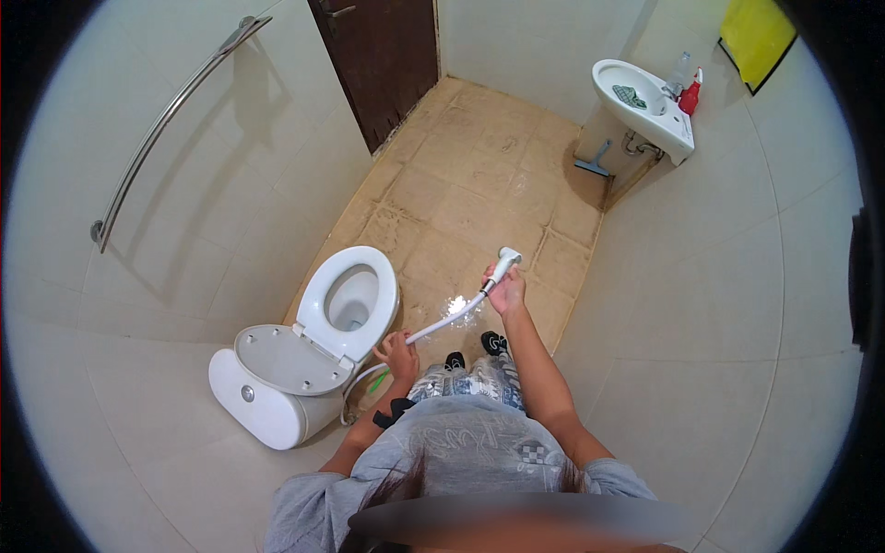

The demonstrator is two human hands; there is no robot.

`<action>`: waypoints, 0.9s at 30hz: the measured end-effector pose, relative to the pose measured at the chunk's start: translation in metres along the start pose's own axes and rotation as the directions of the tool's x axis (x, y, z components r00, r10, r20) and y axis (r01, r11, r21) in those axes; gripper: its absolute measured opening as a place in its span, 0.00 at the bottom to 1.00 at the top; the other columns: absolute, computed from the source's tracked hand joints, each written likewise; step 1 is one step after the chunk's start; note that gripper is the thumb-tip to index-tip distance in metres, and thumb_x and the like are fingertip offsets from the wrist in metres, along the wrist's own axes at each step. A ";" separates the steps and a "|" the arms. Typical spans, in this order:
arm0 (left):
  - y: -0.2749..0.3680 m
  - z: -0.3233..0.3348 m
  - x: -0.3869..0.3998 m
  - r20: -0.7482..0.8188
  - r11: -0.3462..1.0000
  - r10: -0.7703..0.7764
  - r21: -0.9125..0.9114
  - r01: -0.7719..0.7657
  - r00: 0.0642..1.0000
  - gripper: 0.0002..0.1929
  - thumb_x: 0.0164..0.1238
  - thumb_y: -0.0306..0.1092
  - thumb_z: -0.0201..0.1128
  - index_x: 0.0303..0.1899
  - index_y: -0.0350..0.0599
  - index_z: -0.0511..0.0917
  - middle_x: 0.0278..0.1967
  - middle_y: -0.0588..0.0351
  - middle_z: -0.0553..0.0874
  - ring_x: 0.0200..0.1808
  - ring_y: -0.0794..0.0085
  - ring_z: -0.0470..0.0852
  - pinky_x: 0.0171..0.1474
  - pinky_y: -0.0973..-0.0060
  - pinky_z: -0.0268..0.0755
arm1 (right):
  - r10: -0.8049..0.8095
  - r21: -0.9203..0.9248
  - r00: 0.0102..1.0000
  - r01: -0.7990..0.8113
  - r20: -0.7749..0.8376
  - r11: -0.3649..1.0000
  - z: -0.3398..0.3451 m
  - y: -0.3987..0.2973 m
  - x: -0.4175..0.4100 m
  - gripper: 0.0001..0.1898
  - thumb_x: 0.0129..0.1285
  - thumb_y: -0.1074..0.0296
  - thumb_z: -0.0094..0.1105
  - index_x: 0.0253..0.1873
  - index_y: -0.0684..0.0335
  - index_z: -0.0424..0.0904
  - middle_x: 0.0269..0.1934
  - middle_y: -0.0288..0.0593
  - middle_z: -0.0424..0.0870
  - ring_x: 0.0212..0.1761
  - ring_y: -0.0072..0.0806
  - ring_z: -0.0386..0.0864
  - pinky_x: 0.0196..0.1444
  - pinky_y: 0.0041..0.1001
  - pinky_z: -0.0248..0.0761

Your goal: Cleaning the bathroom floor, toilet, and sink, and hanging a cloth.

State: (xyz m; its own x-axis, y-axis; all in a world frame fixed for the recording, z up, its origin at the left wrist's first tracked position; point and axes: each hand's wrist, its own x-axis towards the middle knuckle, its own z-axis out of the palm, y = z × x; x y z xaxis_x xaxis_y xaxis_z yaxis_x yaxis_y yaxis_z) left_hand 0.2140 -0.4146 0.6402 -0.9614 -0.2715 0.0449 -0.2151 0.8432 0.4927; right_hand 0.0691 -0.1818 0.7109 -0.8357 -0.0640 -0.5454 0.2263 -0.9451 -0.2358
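My right hand [508, 292] is closed around the handle of a white bidet sprayer [505, 260], its head pointing away from me over the tiled floor. From the handle a white hose [446, 319] runs down to my left hand [399, 357], whose fingers grip it. Beyond that hand the hose drops behind the toilet's side. The white toilet [360, 297] stands to the left of my hands, seat down and lid [294, 359] raised against the cistern. Whether water leaves the sprayer cannot be made out.
A steel grab bar [169, 114] is fixed to the left wall near a brown door [384, 62]. At the far right hangs a washbasin [643, 104] holding a checked cloth [629, 97], with a red spray bottle [690, 97] on its ledge. Below leans a squeegee [595, 162]. The floor [470, 200] looks wet.
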 end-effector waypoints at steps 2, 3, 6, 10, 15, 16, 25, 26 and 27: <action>0.001 0.001 -0.002 -0.019 1.000 -0.002 0.003 0.003 1.000 0.11 0.55 0.33 0.58 0.42 0.54 0.73 0.41 0.65 0.76 0.55 0.67 0.66 0.60 0.41 0.31 | 0.007 0.002 1.000 -0.007 0.009 1.000 0.001 0.001 0.007 0.26 0.67 0.46 0.29 0.41 0.67 0.67 0.28 0.42 0.72 0.29 0.32 0.70 0.34 0.31 0.67; 0.003 0.000 -0.002 -0.038 1.000 -0.010 0.004 0.010 0.999 0.10 0.56 0.34 0.57 0.41 0.54 0.73 0.41 0.65 0.76 0.55 0.67 0.66 0.60 0.41 0.31 | 0.017 -0.002 1.000 -0.016 0.018 1.000 0.002 0.003 0.009 0.25 0.67 0.46 0.30 0.40 0.67 0.67 0.27 0.42 0.71 0.29 0.32 0.70 0.34 0.31 0.67; 0.004 -0.001 -0.004 -0.046 0.999 -0.048 -0.015 0.047 0.998 0.09 0.56 0.35 0.57 0.40 0.54 0.74 0.41 0.64 0.77 0.54 0.66 0.67 0.60 0.40 0.31 | -0.056 -0.002 0.995 0.056 -0.077 0.998 0.000 0.009 0.011 0.24 0.67 0.46 0.31 0.38 0.64 0.67 0.27 0.42 0.71 0.29 0.32 0.70 0.34 0.32 0.67; 0.002 0.003 -0.003 -0.056 0.999 -0.046 -0.006 0.046 0.997 0.08 0.56 0.36 0.58 0.39 0.55 0.75 0.40 0.63 0.77 0.53 0.66 0.67 0.60 0.40 0.30 | -0.281 -0.006 0.916 0.292 -0.286 0.956 -0.027 0.010 0.009 0.24 0.67 0.45 0.30 0.40 0.63 0.65 0.28 0.43 0.71 0.29 0.33 0.69 0.34 0.33 0.66; 0.012 0.004 0.003 0.025 0.998 0.052 0.023 -0.053 0.998 0.07 0.54 0.37 0.60 0.36 0.55 0.77 0.36 0.62 0.79 0.52 0.66 0.68 0.60 0.40 0.29 | -0.477 0.023 0.809 0.515 -0.343 0.857 -0.051 -0.003 -0.021 0.22 0.67 0.45 0.30 0.45 0.60 0.63 0.31 0.41 0.70 0.29 0.31 0.69 0.36 0.31 0.66; 0.016 0.004 0.004 0.035 0.998 0.057 0.016 -0.058 0.998 0.07 0.54 0.37 0.60 0.36 0.55 0.77 0.36 0.62 0.79 0.52 0.66 0.68 0.60 0.40 0.29 | -0.511 0.029 0.784 0.555 -0.353 0.832 -0.052 -0.007 -0.028 0.22 0.67 0.45 0.30 0.46 0.60 0.63 0.31 0.41 0.70 0.30 0.31 0.69 0.36 0.31 0.66; 0.033 0.011 0.012 0.164 0.983 0.183 -0.043 -0.179 0.969 0.08 0.54 0.41 0.60 0.35 0.55 0.77 0.35 0.64 0.81 0.51 0.67 0.69 0.60 0.40 0.27 | -0.627 0.079 0.768 0.639 -0.131 0.765 -0.031 -0.020 -0.069 0.21 0.66 0.47 0.36 0.46 0.61 0.65 0.32 0.40 0.69 0.31 0.28 0.69 0.36 0.28 0.65; 0.034 0.010 0.013 0.196 0.988 0.156 -0.049 -0.150 0.968 0.08 0.55 0.41 0.60 0.35 0.55 0.77 0.37 0.63 0.80 0.52 0.66 0.69 0.60 0.39 0.29 | -0.622 0.068 0.777 0.628 -0.099 0.775 -0.028 -0.020 -0.070 0.21 0.67 0.47 0.35 0.47 0.61 0.65 0.32 0.40 0.69 0.31 0.28 0.69 0.37 0.28 0.65; 0.032 0.009 0.014 0.225 0.992 0.124 -0.051 -0.115 0.966 0.08 0.55 0.42 0.60 0.36 0.55 0.77 0.38 0.61 0.78 0.53 0.66 0.68 0.59 0.39 0.30 | -0.610 0.056 0.790 0.613 -0.065 0.788 -0.024 -0.018 -0.072 0.21 0.67 0.48 0.35 0.49 0.62 0.65 0.33 0.39 0.69 0.32 0.28 0.69 0.37 0.28 0.66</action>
State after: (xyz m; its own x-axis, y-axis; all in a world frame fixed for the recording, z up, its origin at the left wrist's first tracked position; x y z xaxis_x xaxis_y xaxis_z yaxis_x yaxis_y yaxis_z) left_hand 0.1924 -0.3871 0.6493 -0.9944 -0.0536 -0.0910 -0.0938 0.8442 0.5277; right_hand 0.1369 -0.1522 0.7348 -0.7653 0.5469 -0.3395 -0.3623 -0.8019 -0.4751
